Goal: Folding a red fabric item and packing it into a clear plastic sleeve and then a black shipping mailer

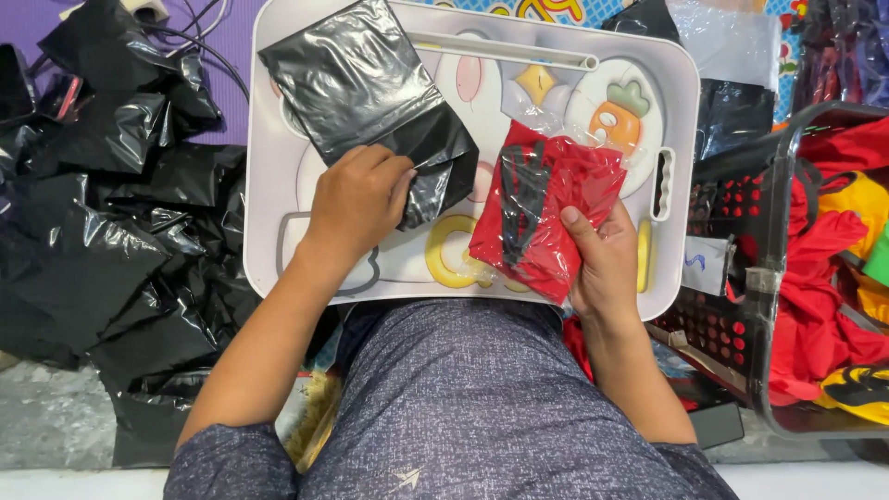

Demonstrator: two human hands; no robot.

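Gripping the red packet (pixel 546 208) upright, right hand (pixel 607 264); left hand (pixel 356 199) pinches black bag (pixel 366 83).

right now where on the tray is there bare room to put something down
Free: the tray front-left corner below the left hand, and the back-right by the carrot picture. Crowded: black bag back-left, red packet in the right hand.

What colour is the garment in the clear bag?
Red with black, seen in the head view: the bagged garment in the right hand.
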